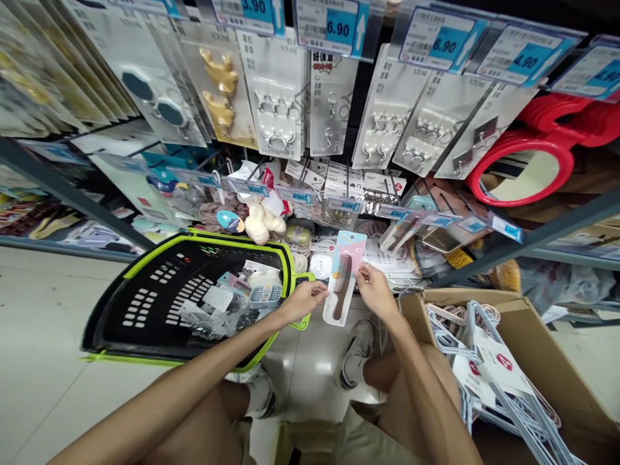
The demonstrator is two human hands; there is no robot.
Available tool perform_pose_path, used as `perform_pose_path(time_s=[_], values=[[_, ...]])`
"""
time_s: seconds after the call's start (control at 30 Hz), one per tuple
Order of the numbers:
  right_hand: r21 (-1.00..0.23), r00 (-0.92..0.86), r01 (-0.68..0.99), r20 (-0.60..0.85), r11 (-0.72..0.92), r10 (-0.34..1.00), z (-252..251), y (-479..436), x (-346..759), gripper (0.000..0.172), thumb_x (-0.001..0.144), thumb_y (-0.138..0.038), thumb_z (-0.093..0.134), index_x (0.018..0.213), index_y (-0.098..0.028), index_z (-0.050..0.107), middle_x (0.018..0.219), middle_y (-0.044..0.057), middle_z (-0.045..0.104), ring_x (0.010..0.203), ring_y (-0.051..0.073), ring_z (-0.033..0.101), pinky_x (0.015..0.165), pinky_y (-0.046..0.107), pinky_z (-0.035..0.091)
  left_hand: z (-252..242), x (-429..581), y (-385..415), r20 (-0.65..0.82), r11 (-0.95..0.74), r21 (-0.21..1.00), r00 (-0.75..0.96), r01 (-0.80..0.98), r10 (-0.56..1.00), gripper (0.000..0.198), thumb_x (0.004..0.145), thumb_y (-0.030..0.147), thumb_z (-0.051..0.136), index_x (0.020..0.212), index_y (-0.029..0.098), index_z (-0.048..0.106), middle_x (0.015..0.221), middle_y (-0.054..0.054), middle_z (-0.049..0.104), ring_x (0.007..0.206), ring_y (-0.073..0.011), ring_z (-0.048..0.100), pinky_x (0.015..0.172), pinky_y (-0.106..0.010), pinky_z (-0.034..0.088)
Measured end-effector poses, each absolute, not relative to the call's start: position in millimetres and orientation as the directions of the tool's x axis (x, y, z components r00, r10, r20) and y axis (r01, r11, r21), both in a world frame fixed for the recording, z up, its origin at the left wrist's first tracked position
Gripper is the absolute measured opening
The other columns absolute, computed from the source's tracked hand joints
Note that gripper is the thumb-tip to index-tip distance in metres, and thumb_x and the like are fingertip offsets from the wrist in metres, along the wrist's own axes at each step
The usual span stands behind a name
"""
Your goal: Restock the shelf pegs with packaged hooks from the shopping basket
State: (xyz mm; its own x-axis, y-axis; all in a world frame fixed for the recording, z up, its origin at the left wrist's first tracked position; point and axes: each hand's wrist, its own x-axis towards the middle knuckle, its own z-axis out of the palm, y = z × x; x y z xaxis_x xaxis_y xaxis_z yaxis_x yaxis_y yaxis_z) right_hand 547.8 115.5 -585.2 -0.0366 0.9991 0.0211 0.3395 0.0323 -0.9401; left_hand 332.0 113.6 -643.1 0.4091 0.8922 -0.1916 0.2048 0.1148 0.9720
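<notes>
Between my two hands is a brown comb [343,287] in a flat card pack of blue, pink and white, tilted slightly. My left hand [306,301] pinches the pack's left edge. On its right edge, higher up, are the closed fingers of my right hand [374,288]. To the left of my hands stands a black shopping basket [145,303] with a lime-green rim, holding several clear-wrapped goods [225,307] and a light blue soap dish [265,295]. My left forearm passes over the basket's near right corner.
Carded hooks [278,110] hang on the rack ahead, beneath price tags [338,27]. Red-framed mirrors [527,168] hang at the right. A cardboard box [557,349] full of clothes hangers [484,361] stands by my right leg. Lower hooks carry small packaged accessories [343,187].
</notes>
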Motion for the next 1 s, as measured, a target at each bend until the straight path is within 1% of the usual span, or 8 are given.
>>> perform_pose_path(time_s=[0.13,0.23,0.3,0.4,0.53,0.73,1.0], values=[[-0.962,-0.034,0.273,0.011,0.02,0.999,-580.1,115.0,541.9,0.025,0.089,-0.04,0.057,0.1,-0.02,0.066,0.088,0.005,0.071,0.084,0.021,0.067,0.072,0.032,0.056,-630.4,330.9,113.4,-0.158,0.148,0.987,0.412,0.056,0.898,0.032,0.084,0.047,0.068,0.089,0.016,0.067,0.08,-0.002,0.067,0.072,-0.0154,0.062,0.063,-0.026,0.051],[-0.973,-0.027,0.232,-0.013,-0.007,1.0,-577.4,113.2,539.4,0.027,0.089,-0.043,0.057,0.1,-0.019,0.065,0.088,0.005,0.07,0.079,0.02,0.065,0.068,0.031,0.055,-620.2,330.0,112.8,-0.131,0.136,0.991,0.394,0.014,0.91,0.034,0.084,0.049,0.07,0.088,0.014,0.069,0.079,-0.003,0.067,0.071,-0.0145,0.06,0.062,-0.025,0.05],[-0.972,-0.019,0.232,-0.036,-0.031,0.999,-576.9,111.8,539.0,0.026,0.088,-0.043,0.058,0.098,-0.019,0.064,0.088,0.005,0.07,0.079,0.02,0.065,0.068,0.031,0.055,-614.6,329.2,113.2,-0.114,0.122,0.993,0.373,0.001,0.921,0.036,0.084,0.05,0.07,0.089,0.014,0.07,0.08,-0.003,0.068,0.071,-0.0146,0.06,0.063,-0.025,0.05],[-0.963,-0.035,0.267,-0.047,-0.036,0.998,-577.5,110.1,538.7,0.024,0.088,-0.042,0.059,0.095,-0.02,0.064,0.091,0.006,0.071,0.084,0.02,0.066,0.073,0.032,0.055,-608.4,327.8,114.6,-0.11,0.121,0.993,0.338,-0.011,0.935,0.038,0.083,0.051,0.07,0.088,0.013,0.072,0.077,-0.004,0.068,0.068,-0.0144,0.059,0.062,-0.026,0.05],[-0.959,-0.052,0.284,-0.035,-0.019,0.998,-580.0,109.8,537.5,0.024,0.089,-0.043,0.058,0.094,-0.02,0.064,0.095,0.007,0.073,0.086,0.021,0.067,0.078,0.033,0.055,-606.1,327.2,115.2,-0.111,0.117,0.993,0.314,-0.002,0.943,0.04,0.081,0.053,0.071,0.086,0.013,0.071,0.074,-0.003,0.066,0.066,-0.014,0.058,0.06,-0.026,0.05],[-0.943,-0.049,0.332,-0.034,-0.016,0.998,-585.6,110.5,538.9,0.022,0.089,-0.043,0.058,0.091,-0.022,0.064,0.086,0.004,0.071,0.082,0.021,0.067,0.077,0.033,0.056,-608.8,329.3,111.7,-0.12,0.12,0.992,0.339,0.021,0.933,0.038,0.081,0.052,0.07,0.084,0.014,0.069,0.072,-0.001,0.063,0.066,-0.0138,0.057,0.058,-0.026,0.05],[-0.924,-0.075,0.382,-0.056,-0.023,0.996,-581.1,108.2,538.1,0.023,0.09,-0.043,0.055,0.09,-0.021,0.064,0.085,0.004,0.07,0.081,0.02,0.067,0.075,0.032,0.054,-613.2,330.5,111.0,-0.143,0.136,0.99,0.376,0.044,0.916,0.034,0.082,0.049,0.068,0.082,0.016,0.063,0.072,0.0,0.061,0.065,-0.0132,0.058,0.058,-0.025,0.049]])
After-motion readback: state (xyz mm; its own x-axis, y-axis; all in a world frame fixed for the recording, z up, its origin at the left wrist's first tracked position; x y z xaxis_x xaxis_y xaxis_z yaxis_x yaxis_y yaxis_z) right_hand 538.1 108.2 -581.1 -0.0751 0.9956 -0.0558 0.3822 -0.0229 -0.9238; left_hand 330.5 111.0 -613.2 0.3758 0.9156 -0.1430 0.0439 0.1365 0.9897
